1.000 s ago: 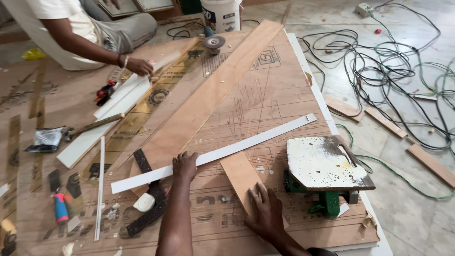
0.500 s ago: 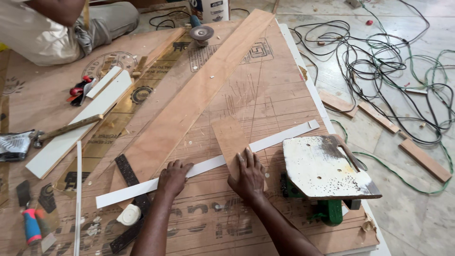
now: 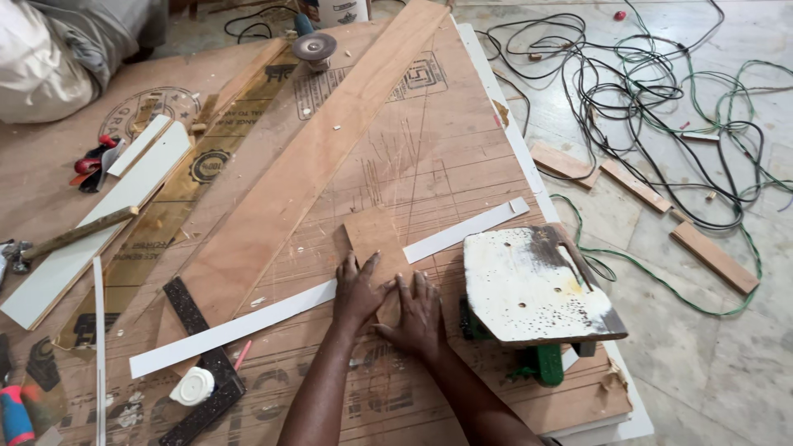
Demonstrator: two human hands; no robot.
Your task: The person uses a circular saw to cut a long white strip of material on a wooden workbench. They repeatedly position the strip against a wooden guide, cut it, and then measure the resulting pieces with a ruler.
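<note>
Both my hands lie flat, side by side, on a small plywood piece (image 3: 373, 238) in the middle of the big plywood sheet (image 3: 462, 149). My left hand (image 3: 357, 291) presses its near left part, fingers spread. My right hand (image 3: 417, 312) rests on its near right edge. A long white laminate strip (image 3: 248, 324) runs diagonally under the small piece, from lower left to upper right. A long plywood plank (image 3: 306, 173) lies along the sheet to the left.
An upturned green power saw with a white base plate (image 3: 533, 289) sits right of my hands. A black try square (image 3: 202, 363), white cap (image 3: 192, 386), white boards (image 3: 99, 223), angle grinder (image 3: 314, 45) and tangled cables (image 3: 661, 99) lie around. Another person sits at top left (image 3: 58, 49).
Both my hands have slid the small plywood piece up and left across the white strip and come together on it. My view has moved nearer.
</note>
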